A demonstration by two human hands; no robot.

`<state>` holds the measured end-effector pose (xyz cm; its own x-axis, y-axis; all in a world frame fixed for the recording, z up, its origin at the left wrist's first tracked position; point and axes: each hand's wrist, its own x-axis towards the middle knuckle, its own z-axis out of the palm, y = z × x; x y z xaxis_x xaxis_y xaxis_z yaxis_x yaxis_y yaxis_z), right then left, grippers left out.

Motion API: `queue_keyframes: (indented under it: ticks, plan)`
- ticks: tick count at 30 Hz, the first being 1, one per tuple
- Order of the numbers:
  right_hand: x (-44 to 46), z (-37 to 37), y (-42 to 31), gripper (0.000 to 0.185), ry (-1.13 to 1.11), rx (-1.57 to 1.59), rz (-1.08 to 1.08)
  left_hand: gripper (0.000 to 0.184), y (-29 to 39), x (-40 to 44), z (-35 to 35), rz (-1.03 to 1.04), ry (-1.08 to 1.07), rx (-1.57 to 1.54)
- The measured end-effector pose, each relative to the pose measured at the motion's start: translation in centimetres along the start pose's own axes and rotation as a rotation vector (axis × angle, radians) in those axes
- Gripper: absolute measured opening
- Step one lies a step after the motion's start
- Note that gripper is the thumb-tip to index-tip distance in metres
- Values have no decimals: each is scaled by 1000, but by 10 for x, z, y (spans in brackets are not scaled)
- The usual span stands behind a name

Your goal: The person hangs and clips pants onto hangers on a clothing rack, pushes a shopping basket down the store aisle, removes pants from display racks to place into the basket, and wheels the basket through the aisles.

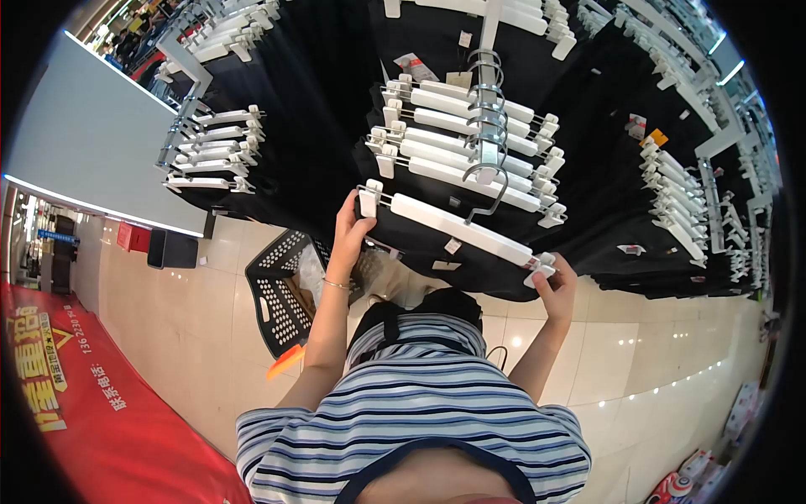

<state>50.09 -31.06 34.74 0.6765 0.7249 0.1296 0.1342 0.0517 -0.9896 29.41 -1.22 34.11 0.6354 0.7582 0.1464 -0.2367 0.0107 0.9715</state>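
A white clip hanger [460, 228] with a dark garment [411, 238] clipped to it is held level in front of me. My left hand [348, 233] is closed at its left clip, thumb over the dark fabric. At the other end, my right hand [557, 290] pinches the right clip. The metal hook [501, 195] rises from the bar near the front end of the display rail [488, 160]; whether it touches the rail I cannot tell. Behind it hang several similar white hangers [453, 126] with black garments. The garment's lower part is hidden.
A dark perforated basket [281, 294] with things inside stands on the tiled floor [621, 336] below my left arm. More racks of hangers stand at left [214, 151] and right [676, 202]. A red printed banner [109, 420] fills the lower left.
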Motion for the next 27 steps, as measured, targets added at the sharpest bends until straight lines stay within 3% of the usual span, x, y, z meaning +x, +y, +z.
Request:
queue_keyframes:
  ticks: [2,8,12,15,16,19,20,23,24,25,27]
  plan:
    - [0,-8,-3,42,-109,-37,-7,45,0,-4,-4,10,-12,26]
    - [11,19,-53,31,22,33,-37,29,6,-7,3,88,75,291]
    - [30,6,-57,21,-194,-438,-94,36,6,-9,12,125,217,422]
    - [45,14,-71,24,-134,-754,-424,45,-20,-8,4,130,333,350]
    - [49,18,-79,30,-115,-853,-445,53,-20,-12,4,46,360,368]
    - [58,34,-81,34,-37,-954,-357,52,-22,-13,-5,-156,320,147]
    - [62,39,-83,34,-21,-972,-336,49,-24,-13,-3,-124,346,21]
    - [73,52,-89,37,38,-1014,-270,44,-33,-6,-29,-301,80,-299]
    - [76,56,-89,37,30,-992,-198,41,-47,3,-42,-339,-45,-308]
    - [80,60,-87,38,27,-970,-127,38,-9,19,-28,-264,-333,-113]
    - [90,64,-83,38,13,-951,-96,29,11,47,-21,-296,-659,-92]
